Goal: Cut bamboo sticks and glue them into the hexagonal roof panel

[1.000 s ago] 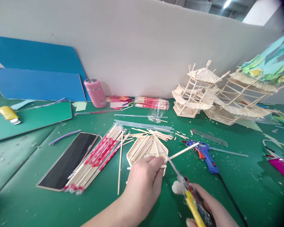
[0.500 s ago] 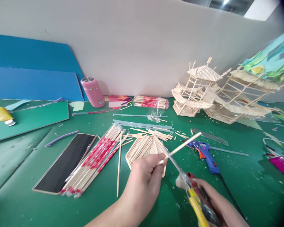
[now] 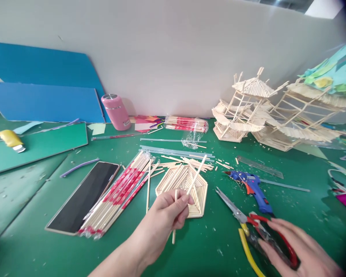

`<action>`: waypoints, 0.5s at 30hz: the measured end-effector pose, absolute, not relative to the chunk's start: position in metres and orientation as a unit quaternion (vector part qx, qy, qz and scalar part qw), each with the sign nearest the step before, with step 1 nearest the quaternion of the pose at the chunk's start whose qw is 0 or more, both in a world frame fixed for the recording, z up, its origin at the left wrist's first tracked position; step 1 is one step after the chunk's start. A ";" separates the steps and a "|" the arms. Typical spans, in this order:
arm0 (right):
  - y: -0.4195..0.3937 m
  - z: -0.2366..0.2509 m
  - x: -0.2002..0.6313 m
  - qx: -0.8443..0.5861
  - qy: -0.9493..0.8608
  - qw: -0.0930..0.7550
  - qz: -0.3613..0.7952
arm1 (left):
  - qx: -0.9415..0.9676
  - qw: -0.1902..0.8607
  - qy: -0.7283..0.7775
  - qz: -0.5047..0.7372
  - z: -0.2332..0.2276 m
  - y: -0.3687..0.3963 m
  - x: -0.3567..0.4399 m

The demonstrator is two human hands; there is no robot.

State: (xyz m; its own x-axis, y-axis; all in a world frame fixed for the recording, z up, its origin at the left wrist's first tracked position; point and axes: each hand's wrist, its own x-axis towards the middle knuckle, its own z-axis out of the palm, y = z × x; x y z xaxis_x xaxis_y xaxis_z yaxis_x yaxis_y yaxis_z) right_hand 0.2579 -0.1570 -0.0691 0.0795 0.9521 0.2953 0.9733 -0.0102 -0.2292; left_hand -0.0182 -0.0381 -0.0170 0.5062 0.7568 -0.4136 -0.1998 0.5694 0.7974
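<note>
My left hand point(image 3: 167, 211) is closed on wooden sticks. One stick point(image 3: 198, 173) points up and right from the fingers; a second, thinner-looking stick point(image 3: 174, 236) crosses the hand almost upright. Beneath and beyond the hand lies a flat eight-sided-looking stick panel point(image 3: 201, 194), partly hidden by it. At the lower right, my right hand point(image 3: 302, 246) has its fingers around the red handle of a pair of scissors point(image 3: 239, 215). Their blades point up and left, and the yellow handle stands apart from the red one.
A blue glue gun point(image 3: 255, 188) lies beyond the scissors. Left of the panel are packs of sticks point(image 3: 118, 192) and a phone point(image 3: 83, 200). Cut sticks point(image 3: 173, 158) and glue rods point(image 3: 175, 151) lie behind. Stick pavilions point(image 3: 242, 115) and a pink flask point(image 3: 116, 111) stand at the back.
The scissors have come away from the stick and moved right and down with my right hand. My left hand has turned, its stick now steeper, with a second stick showing.
</note>
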 end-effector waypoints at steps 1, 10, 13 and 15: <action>-0.151 -0.057 0.248 -0.698 -0.685 0.204 -0.053 | 0.366 0.792 0.399 0.281 -0.016 -0.039 -0.017; -0.074 -0.002 0.161 -0.458 -0.856 0.235 -0.052 | 0.525 0.723 0.432 0.120 -0.010 -0.050 -0.024; -0.066 -0.011 0.161 -0.407 -0.891 0.201 -0.007 | 0.535 0.708 0.444 0.125 -0.010 -0.053 -0.030; -0.063 -0.017 0.163 -0.400 -0.896 0.193 -0.008 | 0.526 0.705 0.454 0.139 -0.011 -0.054 -0.029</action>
State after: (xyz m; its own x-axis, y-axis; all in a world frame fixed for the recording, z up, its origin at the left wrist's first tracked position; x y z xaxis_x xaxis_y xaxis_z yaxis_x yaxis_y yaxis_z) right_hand 0.1628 -0.0633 -0.0168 -0.6051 0.7139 0.3525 0.7200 0.6796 -0.1404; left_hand -0.0293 -0.0543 -0.0110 0.5483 0.6745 -0.4943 0.2814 0.4078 0.8686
